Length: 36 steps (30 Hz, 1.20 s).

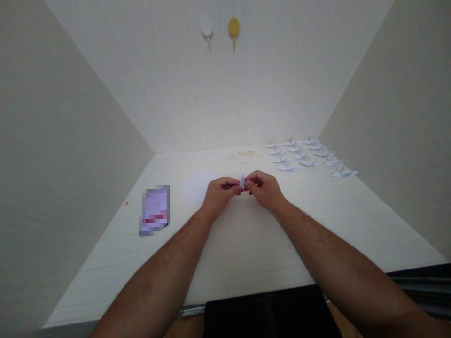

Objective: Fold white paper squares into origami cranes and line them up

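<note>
Between my two hands, over the middle of the white table, is a small folded piece of white paper (242,182), narrow and upright with a pointed top. My left hand (222,193) pinches it from the left between thumb and fingers. From the right, my right hand (262,188) pinches its other side. The fingertips cover its lower part. Several folded white paper cranes (286,167) stand in rows at the back right of the table. A pale sheet or stack of white paper (197,187) lies just left of my left hand, partly behind it.
A blurred-out phone-like object (155,209) lies on the table (243,253) at the left. Near the left edge is a tiny orange bit (127,203). Brownish marks (245,153) show near the back wall. One white hook (206,27) and one yellow hook (234,28) hang on that wall.
</note>
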Each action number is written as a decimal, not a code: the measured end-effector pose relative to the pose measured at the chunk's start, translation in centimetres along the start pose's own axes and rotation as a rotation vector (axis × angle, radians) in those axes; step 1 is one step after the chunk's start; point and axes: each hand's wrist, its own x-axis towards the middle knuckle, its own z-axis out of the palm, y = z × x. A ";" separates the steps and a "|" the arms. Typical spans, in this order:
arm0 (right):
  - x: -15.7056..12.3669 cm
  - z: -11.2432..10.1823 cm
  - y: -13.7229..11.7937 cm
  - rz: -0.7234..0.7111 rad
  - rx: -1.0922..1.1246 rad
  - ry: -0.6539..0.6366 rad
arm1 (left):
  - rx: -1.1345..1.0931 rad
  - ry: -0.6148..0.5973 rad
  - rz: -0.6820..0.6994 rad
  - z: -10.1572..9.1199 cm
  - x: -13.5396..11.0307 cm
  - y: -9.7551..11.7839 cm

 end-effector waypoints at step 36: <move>-0.2 0.3 -0.9 0.039 0.014 0.019 | -0.023 0.015 -0.022 0.4 -0.2 0.5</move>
